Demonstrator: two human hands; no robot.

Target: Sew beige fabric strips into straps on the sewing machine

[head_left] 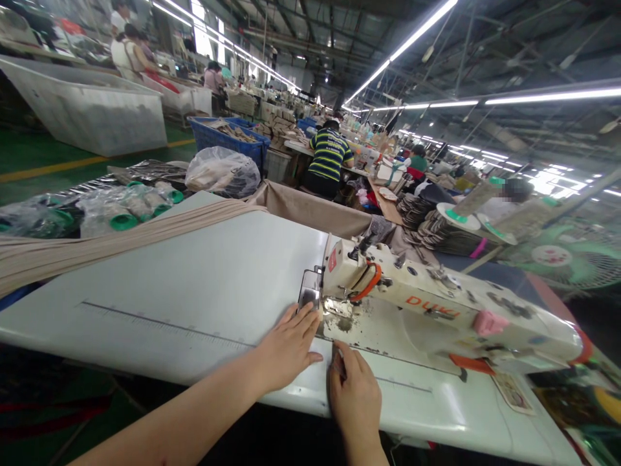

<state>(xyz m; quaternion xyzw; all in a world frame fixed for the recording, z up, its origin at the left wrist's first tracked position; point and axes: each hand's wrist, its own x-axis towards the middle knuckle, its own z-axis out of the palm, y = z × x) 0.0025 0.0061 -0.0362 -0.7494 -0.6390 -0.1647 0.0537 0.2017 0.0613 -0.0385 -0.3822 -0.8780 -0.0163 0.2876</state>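
My left hand (290,344) lies flat on the white sewing table (204,272), fingers stretched toward the needle area (310,299) of a white sewing machine (436,310). My right hand (353,391) rests just to its right near the table's front edge, with fingers curled and pinched on something small and dark that I cannot make out. A long band of beige fabric (97,243) lies across the table's far left side, apart from both hands.
Clear bags of green-ended spools (121,210) and a plastic bag (222,171) sit behind the table. A person in a striped shirt (330,158) sits ahead. Blue crates (228,136), a green fan (563,255) and stacked pieces (436,230) stand around.
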